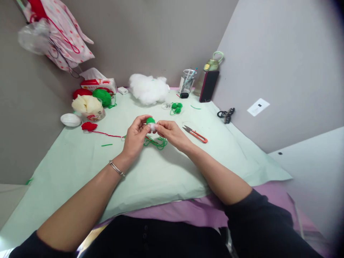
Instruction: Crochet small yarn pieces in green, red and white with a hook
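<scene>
My left hand (pixel 135 134) curls its fingers and thumb around a small green crocheted piece (pixel 150 120). A tuft of white stuffing (pixel 152 127) sits at the piece's near side. Thumb and fingers of my right hand (pixel 170 132) pinch the stuffing from the right. Loose green yarn (pixel 158 144) lies in loops on the cloth under both hands. To the right of my right hand lie orange-handled thread snips (pixel 195 134), their blades pointing up and left. A red crocheted piece (pixel 89 126) with a trailing strand lies left of my left hand.
A heap of white stuffing (pixel 148 89) stands at the back, near a jar of pens (pixel 187 82), a bottle (pixel 211 65) and a leaning phone (pixel 209 86). Yarn balls, including a green one (pixel 102 97), and a tissue box (pixel 99 85) crowd the left back. A black hair clip (pixel 226 115) lies by the right wall.
</scene>
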A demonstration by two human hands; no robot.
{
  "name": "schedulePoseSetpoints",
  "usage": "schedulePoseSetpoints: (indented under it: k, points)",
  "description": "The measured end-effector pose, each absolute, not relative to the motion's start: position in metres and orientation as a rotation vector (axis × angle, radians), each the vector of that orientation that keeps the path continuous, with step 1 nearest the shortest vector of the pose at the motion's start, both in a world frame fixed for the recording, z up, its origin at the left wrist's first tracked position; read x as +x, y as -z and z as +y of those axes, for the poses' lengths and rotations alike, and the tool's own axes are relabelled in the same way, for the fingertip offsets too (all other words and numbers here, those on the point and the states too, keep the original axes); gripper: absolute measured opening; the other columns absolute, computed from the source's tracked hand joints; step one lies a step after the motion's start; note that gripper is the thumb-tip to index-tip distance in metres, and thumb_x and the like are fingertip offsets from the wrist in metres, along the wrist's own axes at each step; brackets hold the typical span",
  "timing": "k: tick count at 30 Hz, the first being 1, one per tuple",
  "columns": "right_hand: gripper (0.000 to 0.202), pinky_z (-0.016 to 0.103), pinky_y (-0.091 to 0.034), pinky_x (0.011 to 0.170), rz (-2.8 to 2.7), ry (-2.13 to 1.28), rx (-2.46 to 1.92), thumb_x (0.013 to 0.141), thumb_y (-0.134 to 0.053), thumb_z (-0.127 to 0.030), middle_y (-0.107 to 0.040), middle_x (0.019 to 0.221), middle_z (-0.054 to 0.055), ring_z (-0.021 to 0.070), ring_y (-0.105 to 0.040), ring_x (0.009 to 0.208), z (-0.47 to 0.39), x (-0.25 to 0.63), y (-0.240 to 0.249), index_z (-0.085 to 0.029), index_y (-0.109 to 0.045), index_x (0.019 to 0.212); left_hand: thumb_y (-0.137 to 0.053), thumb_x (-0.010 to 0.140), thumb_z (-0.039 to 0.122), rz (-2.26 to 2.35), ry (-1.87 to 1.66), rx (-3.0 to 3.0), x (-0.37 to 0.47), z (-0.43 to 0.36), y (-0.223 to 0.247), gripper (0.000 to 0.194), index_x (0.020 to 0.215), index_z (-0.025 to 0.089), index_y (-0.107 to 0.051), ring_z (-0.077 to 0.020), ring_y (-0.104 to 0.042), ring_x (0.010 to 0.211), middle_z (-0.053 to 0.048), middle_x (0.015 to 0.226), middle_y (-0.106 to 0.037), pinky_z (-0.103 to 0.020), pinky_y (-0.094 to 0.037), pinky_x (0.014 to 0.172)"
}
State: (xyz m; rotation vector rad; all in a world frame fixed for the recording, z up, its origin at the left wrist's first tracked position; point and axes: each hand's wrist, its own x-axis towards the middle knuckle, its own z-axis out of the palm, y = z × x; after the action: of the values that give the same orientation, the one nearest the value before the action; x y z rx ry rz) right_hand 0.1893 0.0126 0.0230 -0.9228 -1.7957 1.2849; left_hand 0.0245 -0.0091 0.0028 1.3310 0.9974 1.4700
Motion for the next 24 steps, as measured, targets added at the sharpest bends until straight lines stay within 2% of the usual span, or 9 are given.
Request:
schedulePoseSetpoints:
  k: [4, 8, 13, 20, 24]
  points:
    - [0.042, 0.027, -0.03, 0.062, -1.769, -1.186, -0.963, 0.088, -0.066, -0.057, -0.05, 0.066, -0.004, 0.0115, -0.04, 0.065, 0.013, 0.188, -0.022, -0.017, -0.062, 0.073, -0.073, 0.083, 0.024, 0.973, -1.454, 1.335, 0.024, -0.009, -0.004, 0.028, 0.11, 0.022, -0.064, -0.0133, -0.063, 0.075, 0.0, 0.097, -0.067, -0.028, -0.053, 0.073]
    - [0.036, 0.028, -0.024, 0.058, -1.765, -1.035, -1.056, 0.088, -0.067, -0.049, -0.042, 0.06, -0.006, 0.0105, -0.032, 0.059, 0.012, 0.188, -0.02, -0.018, -0.06, 0.069, -0.072, 0.086, 0.03, 0.94, -1.419, 1.332, 0.021, -0.011, -0.007, 0.027, 0.111, 0.021, -0.064, -0.0142, -0.067, 0.08, -0.002, 0.099, -0.067, -0.03, -0.056, 0.077]
    - [0.033, 0.028, -0.023, 0.057, -1.83, -0.963, -1.092, 0.09, -0.064, -0.043, -0.04, 0.059, -0.007, 0.011, -0.031, 0.059, 0.008, 0.189, -0.023, -0.019, -0.058, 0.069, -0.079, 0.08, 0.033, 0.947, -1.399, 1.35, 0.02, -0.009, -0.007, 0.03, 0.099, 0.021, -0.059, -0.0142, -0.067, 0.07, 0.0, 0.087, -0.067, -0.029, -0.057, 0.069]
    - [0.024, 0.028, -0.028, 0.061, -1.993, -0.909, -1.009, 0.092, -0.054, -0.031, -0.044, 0.062, -0.006, 0.0117, -0.036, 0.061, -0.005, 0.183, -0.03, -0.021, -0.05, 0.071, -0.071, 0.077, 0.022, 1.04, -1.462, 1.364, 0.023, -0.003, 0.002, 0.02, 0.087, 0.024, -0.054, -0.0122, -0.059, 0.061, 0.005, 0.074, -0.06, -0.025, -0.052, 0.058]
    - [0.019, 0.027, -0.026, 0.06, -1.97, -0.916, -1.066, 0.089, -0.058, -0.03, -0.043, 0.061, -0.007, 0.0115, -0.036, 0.059, -0.004, 0.179, -0.029, -0.021, -0.053, 0.073, -0.067, 0.078, 0.018, 1.067, -1.48, 1.357, 0.022, -0.001, 0.003, 0.017, 0.092, 0.023, -0.058, -0.0114, -0.058, 0.059, 0.005, 0.074, -0.06, -0.024, -0.049, 0.056]
